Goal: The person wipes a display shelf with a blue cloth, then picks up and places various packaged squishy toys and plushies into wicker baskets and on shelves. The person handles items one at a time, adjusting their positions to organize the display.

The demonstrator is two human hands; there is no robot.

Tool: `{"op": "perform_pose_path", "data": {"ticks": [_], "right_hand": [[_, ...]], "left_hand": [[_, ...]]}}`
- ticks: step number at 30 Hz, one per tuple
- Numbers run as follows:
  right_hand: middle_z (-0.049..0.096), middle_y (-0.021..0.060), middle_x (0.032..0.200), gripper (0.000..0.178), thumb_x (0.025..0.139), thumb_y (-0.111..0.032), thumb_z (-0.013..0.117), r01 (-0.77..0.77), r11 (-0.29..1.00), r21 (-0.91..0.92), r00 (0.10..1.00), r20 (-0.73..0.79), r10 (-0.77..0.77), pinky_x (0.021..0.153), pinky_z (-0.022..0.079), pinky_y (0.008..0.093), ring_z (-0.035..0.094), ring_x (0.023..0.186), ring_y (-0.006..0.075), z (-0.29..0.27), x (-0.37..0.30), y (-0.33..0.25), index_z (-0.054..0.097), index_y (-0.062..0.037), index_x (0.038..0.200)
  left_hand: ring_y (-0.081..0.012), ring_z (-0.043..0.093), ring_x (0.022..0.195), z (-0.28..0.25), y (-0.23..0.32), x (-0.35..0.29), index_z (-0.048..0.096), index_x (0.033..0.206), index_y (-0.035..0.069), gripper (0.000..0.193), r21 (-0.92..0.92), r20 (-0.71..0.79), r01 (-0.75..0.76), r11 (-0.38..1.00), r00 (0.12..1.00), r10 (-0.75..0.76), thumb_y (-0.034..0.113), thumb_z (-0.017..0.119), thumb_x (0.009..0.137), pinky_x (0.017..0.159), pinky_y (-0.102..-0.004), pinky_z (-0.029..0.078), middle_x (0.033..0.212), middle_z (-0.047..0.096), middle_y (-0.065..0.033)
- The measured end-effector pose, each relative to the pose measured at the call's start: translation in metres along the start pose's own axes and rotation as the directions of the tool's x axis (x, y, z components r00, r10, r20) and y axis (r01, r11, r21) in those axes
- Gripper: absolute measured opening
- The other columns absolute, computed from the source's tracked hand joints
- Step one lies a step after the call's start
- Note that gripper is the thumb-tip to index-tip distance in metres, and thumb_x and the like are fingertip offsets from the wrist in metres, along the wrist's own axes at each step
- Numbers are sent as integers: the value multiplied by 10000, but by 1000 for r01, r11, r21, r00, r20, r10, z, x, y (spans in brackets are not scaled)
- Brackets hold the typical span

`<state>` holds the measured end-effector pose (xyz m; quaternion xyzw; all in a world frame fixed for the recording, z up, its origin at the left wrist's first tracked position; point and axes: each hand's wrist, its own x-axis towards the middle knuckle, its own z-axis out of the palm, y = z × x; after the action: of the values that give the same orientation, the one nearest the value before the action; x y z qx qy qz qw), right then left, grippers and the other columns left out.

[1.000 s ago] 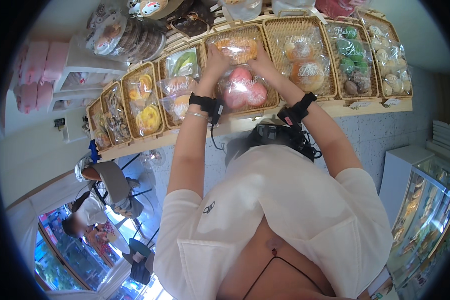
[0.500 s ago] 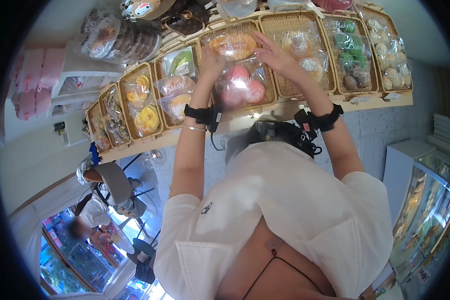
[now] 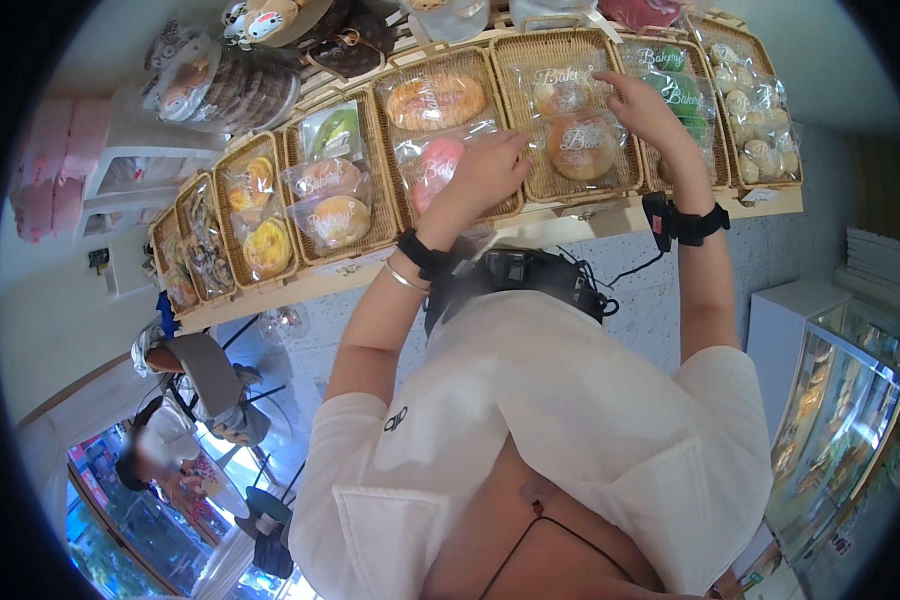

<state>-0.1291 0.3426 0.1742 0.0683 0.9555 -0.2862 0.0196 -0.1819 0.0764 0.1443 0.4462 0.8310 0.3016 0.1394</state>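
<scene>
My left hand is over the right side of a wicker basket, partly covering a bagged pink bread. Its fingers reach toward the neighbouring basket, and I see nothing held in them. Above the pink bread lies a bagged golden oval loaf. My right hand is at the right rim of the neighbouring basket, fingers apart, with the index fingertip beside the bag of the upper round bun. Below that bun is a second bagged round bun. Whether the fingertips touch the plastic cannot be told.
Bagged green breads and pale round rolls fill the baskets to the right. Yellow-topped buns are to the left. A brown bag stands behind. A glass display case is at right; a person sits at lower left.
Both hands have left the golden loaf and moved right. My left hand now covers part of the pink bread. My right hand is at the round buns' basket, where the lower bun now lies flatter in view.
</scene>
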Motion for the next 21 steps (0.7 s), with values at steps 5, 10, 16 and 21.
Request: {"op": "perform_pose_path", "data": {"ticks": [5, 10, 16, 21], "right_hand": [[603, 212, 1111, 374, 848, -144, 509, 170, 979, 117, 985, -13, -170, 908, 450, 423, 572, 1031, 366, 18, 16, -5, 543, -38, 1205], [584, 186, 1179, 349, 894, -168, 515, 312, 942, -123, 935, -137, -328, 941, 428, 395, 550, 1087, 347, 37, 71, 32, 538, -43, 1219], [636, 190, 1042, 312, 901, -226, 509, 203, 971, -126, 978, 62, -197, 857, 462, 415, 594, 979, 353, 32, 123, 67, 590, -34, 1134], [647, 202, 959, 370, 892, -343, 526, 148, 978, -150, 979, 162, -123, 790, 472, 426, 612, 901, 358, 23, 131, 85, 619, -25, 1058]], "left_hand": [[-349, 581, 956, -10, -28, -4, 591, 1118, 10, 341, -77, -89, 198, 977, 975, -205, 183, 513, 835, 838, -423, 460, 1051, 620, -184], [-349, 584, 958, -17, -16, 6, 612, 1073, 29, 294, -18, -151, 30, 999, 988, -32, 159, 508, 831, 815, -425, 472, 1042, 614, -175], [-348, 583, 980, 3, -33, 55, 610, 1091, 43, 294, -49, -159, 79, 996, 984, -85, 107, 477, 837, 836, -422, 474, 1087, 607, -163], [-373, 601, 913, -9, -58, 95, 595, 1158, 38, 321, -13, -208, 171, 985, 963, -170, 156, 487, 879, 812, -415, 479, 1022, 632, -200]]}}
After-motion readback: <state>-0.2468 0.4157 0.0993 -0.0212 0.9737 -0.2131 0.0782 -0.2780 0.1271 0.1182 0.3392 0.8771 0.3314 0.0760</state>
